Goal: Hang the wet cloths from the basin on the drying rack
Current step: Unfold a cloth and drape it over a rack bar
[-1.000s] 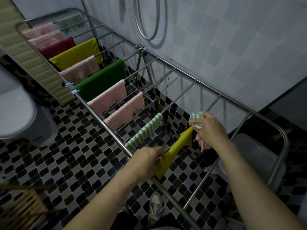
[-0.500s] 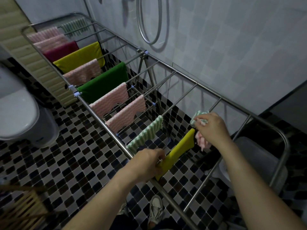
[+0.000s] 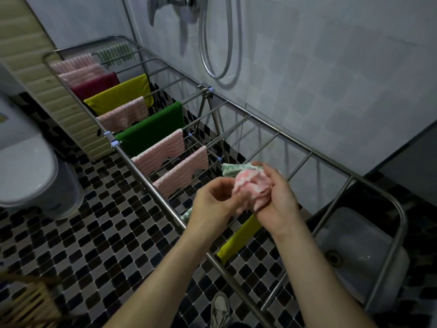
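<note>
Pink cloth (image 3: pixel 253 188), bunched — right grip (image 3: pixel 279 204) clutches it, left grip (image 3: pixel 212 202) pinches an edge. Better spread flat before draping the rack (image 3: pixel 142 176).

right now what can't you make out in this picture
Head view:
- pink cloth: bunched between left hand and right hand, full shape hidden.
- striped green cloth: mostly behind the hands.
- basin: partly behind the rack; leftover cloths unclear.
- shoe: cut by bottom edge.
</note>
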